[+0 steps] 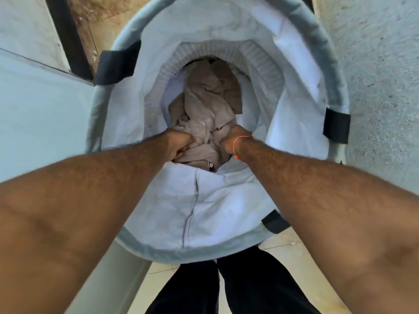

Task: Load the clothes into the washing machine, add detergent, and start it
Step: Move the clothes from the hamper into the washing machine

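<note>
I look straight down into a round fabric laundry basket point(204, 211) with a pale lining, a grey rim and dark handle straps. A crumpled beige garment point(208, 103) lies at its bottom. Both arms reach deep inside. My left hand point(180, 145) is closed on the near left part of the beige cloth. My right hand point(229, 141), with an orange thread at the wrist, grips the same cloth on its right side. The fingertips of both hands are buried in the fabric. No washing machine or detergent can be made out.
A pale smooth surface point(40, 114) stands to the left of the basket, and a rough plastered wall point(381, 64) to the right. Below the basket are my dark trouser legs point(238, 288) on a light tiled floor point(301, 264).
</note>
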